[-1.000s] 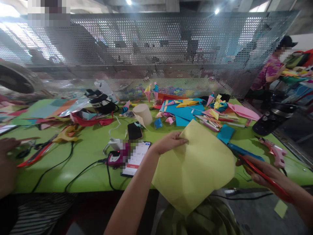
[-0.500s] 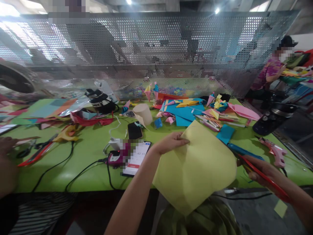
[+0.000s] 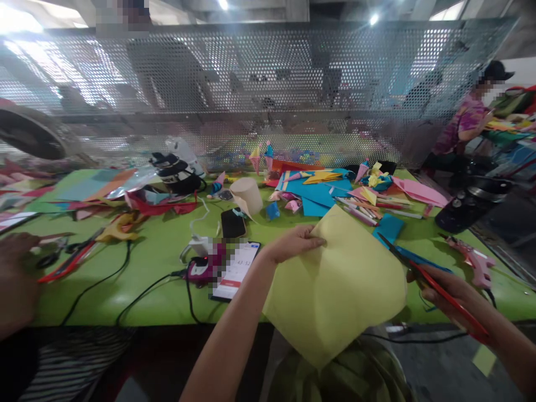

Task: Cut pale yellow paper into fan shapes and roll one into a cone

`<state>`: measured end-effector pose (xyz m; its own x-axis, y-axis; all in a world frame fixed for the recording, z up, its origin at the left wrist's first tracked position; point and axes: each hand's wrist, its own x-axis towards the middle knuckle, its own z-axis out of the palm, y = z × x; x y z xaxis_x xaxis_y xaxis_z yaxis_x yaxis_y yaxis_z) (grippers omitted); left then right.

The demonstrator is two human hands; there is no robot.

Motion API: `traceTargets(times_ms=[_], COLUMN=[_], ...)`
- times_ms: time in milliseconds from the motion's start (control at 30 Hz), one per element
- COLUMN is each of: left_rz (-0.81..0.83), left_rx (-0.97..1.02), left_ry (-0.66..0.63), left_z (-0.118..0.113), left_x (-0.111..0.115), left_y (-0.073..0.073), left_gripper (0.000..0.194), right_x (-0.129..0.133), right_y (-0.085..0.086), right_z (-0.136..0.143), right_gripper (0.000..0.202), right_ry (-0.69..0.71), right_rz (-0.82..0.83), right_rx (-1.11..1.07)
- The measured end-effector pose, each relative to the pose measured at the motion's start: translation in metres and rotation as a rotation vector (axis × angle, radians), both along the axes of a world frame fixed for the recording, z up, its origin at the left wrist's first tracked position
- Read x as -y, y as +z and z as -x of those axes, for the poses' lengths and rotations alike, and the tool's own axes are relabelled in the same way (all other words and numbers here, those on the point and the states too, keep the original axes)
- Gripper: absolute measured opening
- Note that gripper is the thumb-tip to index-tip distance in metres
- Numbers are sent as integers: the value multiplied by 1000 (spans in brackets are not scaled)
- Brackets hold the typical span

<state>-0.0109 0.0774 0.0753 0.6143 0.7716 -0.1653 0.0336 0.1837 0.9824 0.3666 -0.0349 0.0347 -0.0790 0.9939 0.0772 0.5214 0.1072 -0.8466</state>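
Note:
Between thumb and fingers, my left hand [image 3: 299, 244] pinches the upper left edge of a large sheet of yellow paper [image 3: 339, 296], which hangs above my lap and the table's front edge. To the right of the sheet, my right hand [image 3: 448, 290] is closed round the red handles of a pair of scissors [image 3: 450, 304]. Their dark blades point up and left, beside the paper's right corner; part of the handles is hidden by my fingers. A blue piece of paper [image 3: 388, 228] lies on the table just beyond the blade tips.
The green table [image 3: 159, 290] carries a smartphone [image 3: 237, 273], a purple power strip [image 3: 203, 271], a paper roll [image 3: 247, 195], and coloured papers [image 3: 320, 195]. A pink glue gun [image 3: 471, 257] and dark bottle [image 3: 471, 204] stand right. Another person's hand [image 3: 17, 273] is at far left.
The scissors' blades have swung up and their dark length shows more clearly. My left hand and the yellow sheet stay nearly still; the view has shifted slightly.

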Motion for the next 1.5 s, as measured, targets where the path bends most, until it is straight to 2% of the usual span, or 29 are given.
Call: traceTargets(times_ms=[100,200,333,467,533,600,667,733,800,867,900,1000,1067,1133,1167,1233,1400,1500], left_rz=[-4,-49,-174,-229,-342,-573,-800,-954,-975,-815,-659,-18,259,502,571,649,617,611], left_rx=[-22,-77,-203,-277,-355,-497,-591,-562,-411,-252,-188,113,261,401,469,589,787,835], left_ry=[-19,-94,-211,-318,-332,-198,58,318,392,313,238,22,80,252,314,342,450,501], left_z=[-3,-8,-22,-42,-51,-58,-60,-59,-56,-55,-55,-63,-71,-80,-83,-86,-82,-78], left_x=[-2,-8,-20,-33,-37,-37,-27,-4,33,77,100,156,177,186,188,186,168,152], left_y=[5,15,29,43,50,59,68,72,68,50,36,-21,-57,-82,-89,-93,-83,-81], left_gripper=[45,40,24,17,18,25,35,38,34,33,32,42,54,59,62,63,42,38], right_x=[-2,-11,-26,-38,-43,-48,-52,-57,-60,-63,-65,-67,-68,-68,-69,-69,-69,-66], right_y=[9,22,35,29,21,15,10,6,2,-3,-5,-13,-17,-20,-20,-20,-14,-9], right_z=[1,5,30,56,63,66,67,67,66,65,64,62,61,60,60,58,54,55], right_gripper=[50,60,62,56,57,58,58,58,57,56,55,52,48,42,38,30,31,28], right_ry=[-49,-85,-100,-98,-109,-135,-167,-203,-235,-255,-261,-269,-270,-273,-275,-278,-245,-224], right_rz=[66,156,183,132,103,68,26,-10,-29,-34,-33,-17,1,20,28,42,52,63], right_rx=[-106,-171,-339,-510,-555,-599,-649,-681,-697,-701,-703,-706,-710,-710,-708,-704,-723,-725])
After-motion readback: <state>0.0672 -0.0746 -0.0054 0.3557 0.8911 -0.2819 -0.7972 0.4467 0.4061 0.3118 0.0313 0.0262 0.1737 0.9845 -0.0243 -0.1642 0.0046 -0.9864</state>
